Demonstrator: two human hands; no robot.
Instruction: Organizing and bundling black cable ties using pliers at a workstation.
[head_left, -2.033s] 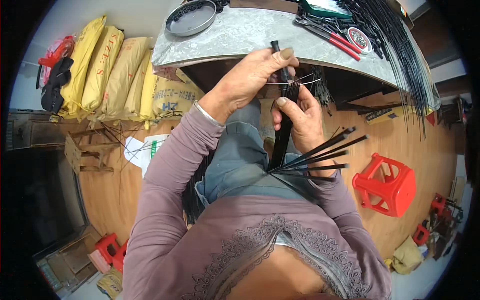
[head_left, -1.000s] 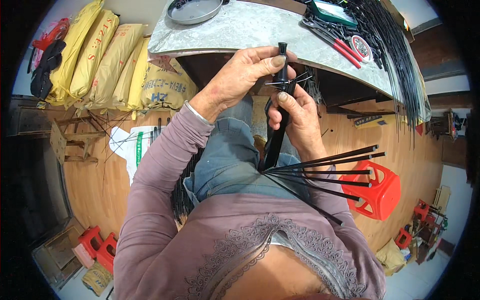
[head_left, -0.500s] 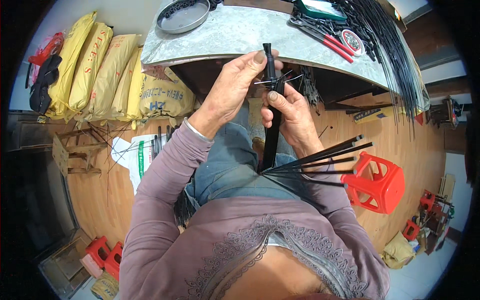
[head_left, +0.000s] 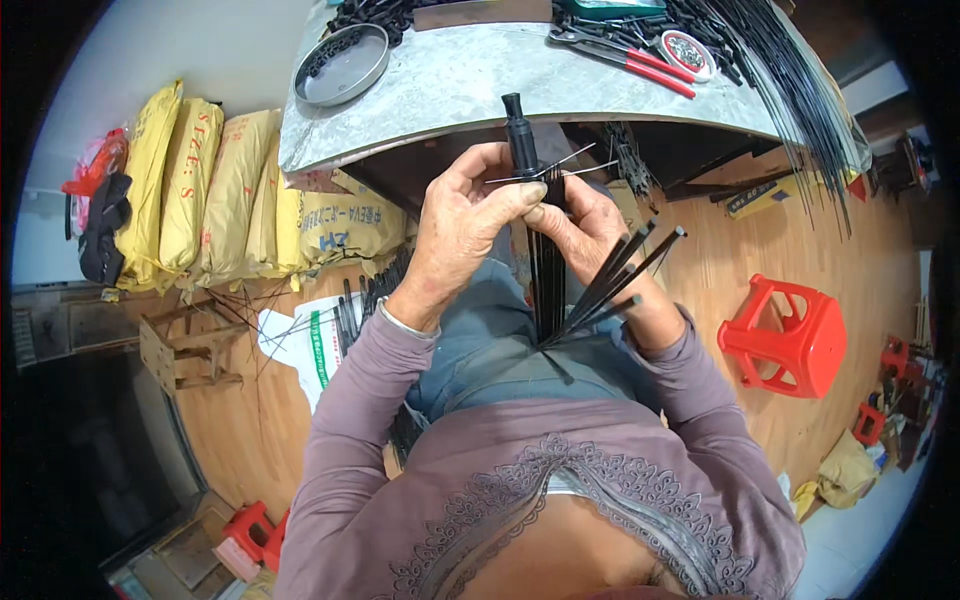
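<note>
Over the lap, just short of the counter [head_left: 450, 90] edge: black stepped tube [head_left: 521, 145] on top, flared end up, tipped slightly left. Black rod bundle [head_left: 548, 285] hangs below it toward the jeans [head_left: 470, 325]; several loose rod ends [head_left: 618, 268] fan out to the right, over the right forearm. Left hand [head_left: 455, 220]: thumb across the tube's lower end, fingers curled round its far side, clamped on it; far-side contact hidden. Right hand [head_left: 592, 232]: thumb and fingers pinching the bundle's top, thumb tips almost meeting. Thin pale wires [head_left: 570, 158] stick out both sides at the joint. My take on doing this well: pinch right at the joint, not lower, so the tops sit even; hold tube and bundle in line; light thumb pressure, since thin wire probably bends or pokes skin. Fanned ends could snag the sleeve, better gathered clear. Can't tell how the wires thread through, too fine. On the counter: red-handled pliers [head_left: 640, 68], white dish [head_left: 711, 70] of small metal bits, round metal tray [head_left: 348, 82]. All well apart from both hands.
</note>
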